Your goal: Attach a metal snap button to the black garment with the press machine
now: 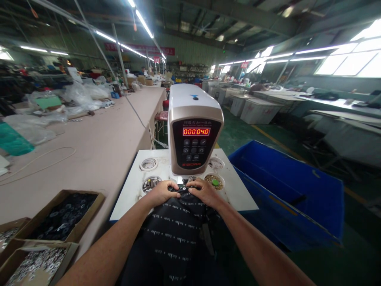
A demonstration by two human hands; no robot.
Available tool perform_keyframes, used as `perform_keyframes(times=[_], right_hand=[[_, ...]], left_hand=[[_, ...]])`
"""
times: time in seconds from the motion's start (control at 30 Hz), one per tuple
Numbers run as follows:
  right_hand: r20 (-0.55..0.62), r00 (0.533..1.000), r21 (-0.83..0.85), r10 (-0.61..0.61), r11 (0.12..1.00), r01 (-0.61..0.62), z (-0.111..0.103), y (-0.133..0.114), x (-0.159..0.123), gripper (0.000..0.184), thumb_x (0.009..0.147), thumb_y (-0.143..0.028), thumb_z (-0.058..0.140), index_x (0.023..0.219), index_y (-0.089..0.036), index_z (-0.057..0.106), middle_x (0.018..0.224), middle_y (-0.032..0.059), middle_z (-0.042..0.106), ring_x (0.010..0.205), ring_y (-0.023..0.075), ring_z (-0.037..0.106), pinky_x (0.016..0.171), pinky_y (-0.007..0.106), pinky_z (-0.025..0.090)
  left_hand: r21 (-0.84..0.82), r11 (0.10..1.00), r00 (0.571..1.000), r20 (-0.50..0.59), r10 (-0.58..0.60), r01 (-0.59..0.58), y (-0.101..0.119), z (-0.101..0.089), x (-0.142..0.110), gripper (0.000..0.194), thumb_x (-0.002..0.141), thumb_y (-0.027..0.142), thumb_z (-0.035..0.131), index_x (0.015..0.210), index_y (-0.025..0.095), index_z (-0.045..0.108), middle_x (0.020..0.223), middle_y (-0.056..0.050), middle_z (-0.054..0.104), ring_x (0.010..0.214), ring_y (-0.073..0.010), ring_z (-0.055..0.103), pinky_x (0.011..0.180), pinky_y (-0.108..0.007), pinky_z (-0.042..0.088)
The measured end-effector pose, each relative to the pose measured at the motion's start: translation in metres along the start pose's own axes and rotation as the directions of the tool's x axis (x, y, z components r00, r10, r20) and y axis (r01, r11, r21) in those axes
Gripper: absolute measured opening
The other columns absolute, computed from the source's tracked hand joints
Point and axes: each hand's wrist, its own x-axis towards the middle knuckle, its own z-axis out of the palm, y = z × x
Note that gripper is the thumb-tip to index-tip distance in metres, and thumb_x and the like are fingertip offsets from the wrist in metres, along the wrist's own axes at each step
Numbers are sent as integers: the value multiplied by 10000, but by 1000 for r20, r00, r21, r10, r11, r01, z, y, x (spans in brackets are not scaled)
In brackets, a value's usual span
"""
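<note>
Both of my hands grip the top edge of a black printed garment (175, 234) under the head of a white and gold button machine (193, 127). My left hand (162, 192) is closed on the fabric at the left. My right hand (206, 192) pinches it at the right. The machine's red display reads 000040. The garment hangs down over my lap from the white machine table (238, 194).
Small round dishes (149, 163) of parts sit in the table beside the machine. Cardboard boxes of metal rings (64, 216) stand at the left on a long beige worktable (98, 143). A large blue bin (285, 190) stands at the right.
</note>
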Motion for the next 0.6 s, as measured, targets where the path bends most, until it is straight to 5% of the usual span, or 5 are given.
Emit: perform_keyframes(times=[0.2, 0.43, 0.5, 0.6], right_hand=[[-61, 996, 23, 67, 998, -66, 0, -6, 2, 266, 764, -277, 651, 975, -199, 792, 1027, 58, 774, 985, 246, 690, 936, 369, 506], [-193, 973, 96, 123, 990, -106, -18, -24, -9, 337, 731, -365, 643, 988, -189, 773, 1025, 68, 792, 979, 273, 722, 898, 365, 540], [-179, 962, 182, 208, 968, -175, -15, -25, -33, 342, 729, -367, 674, 1012, -203, 773, 1037, 58, 784, 953, 262, 725, 867, 343, 553], [-175, 948, 203, 267, 952, -231, 5, -25, -87, 261, 831, -394, 719, 1053, -263, 755, 1036, 37, 757, 908, 233, 713, 804, 332, 578]], left_hand=[[-27, 1000, 997, -73, -9, 7, 14, 2, -6, 365, 599, 385, 760, 889, 170, 707, 908, -36, 728, 925, -263, 644, 866, -343, 468], [-35, 994, 954, -284, 91, -105, 30, 25, -22, 231, 680, 372, 691, 805, 179, 677, 824, -24, 715, 883, -247, 636, 824, -333, 453], [-46, 995, 962, -264, 72, -88, 27, 35, -41, 213, 741, 390, 688, 786, 183, 675, 789, -22, 698, 866, -241, 634, 802, -336, 464], [-61, 996, 995, -81, 56, -61, 13, 49, -89, 266, 862, 450, 679, 944, 197, 692, 982, -40, 707, 946, -231, 641, 851, -364, 520]])
